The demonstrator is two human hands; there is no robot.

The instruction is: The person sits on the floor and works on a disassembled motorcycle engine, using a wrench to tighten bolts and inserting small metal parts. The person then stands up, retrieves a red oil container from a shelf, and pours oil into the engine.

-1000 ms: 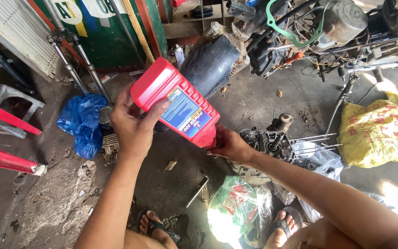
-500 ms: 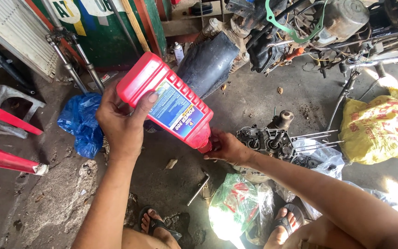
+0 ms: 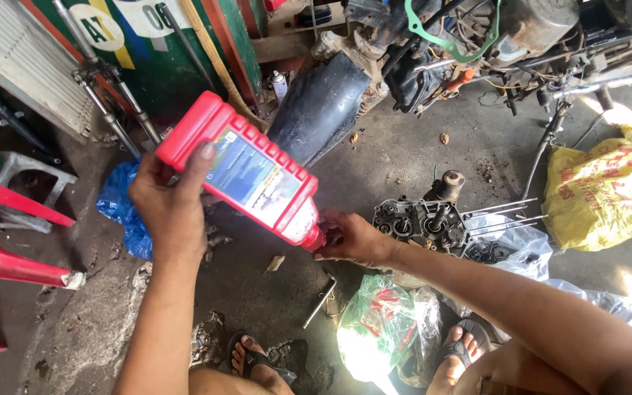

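Oil-stained concrete floor point(image 3: 404, 153) is spreading under me, crowded with workshop clutter, and I am looking down over my own arms as I crouch on it. At the centre, the red bottle point(image 3: 246, 172) is hanging in the air above the floor, tilted so that its flat base is pointing up and away to the left and its neck is pointing down toward the right. My left hand point(image 3: 172, 207) is wrapping around the raised base end, thumb lying over the blue label, so it is carrying the weight and setting the slope. My right hand point(image 3: 350, 238) is closing around the neck end, fingers curled about the mouth; whether a cap is sitting under them I cannot tell, since the fingers are covering it. Holding both ends this way is keeping the bottle steady at its slant, with the low end near the engine part point(image 3: 422, 223) lying just beside my right hand, its thin metal studs sticking out to the right. Outward from there, a clear plastic bag point(image 3: 510, 238) is lying under that part, a green plastic bag point(image 3: 378, 325) is sitting between my sandalled feet, and a small metal tool point(image 3: 320, 302) is resting on the floor. Farther out, a yellow sack point(image 3: 608, 194) is lying to the right, a blue bag point(image 3: 122, 212) to the left beside a red plastic chair point(image 3: 9, 234), and a black fender point(image 3: 323, 110) is leaning beyond the bottle.
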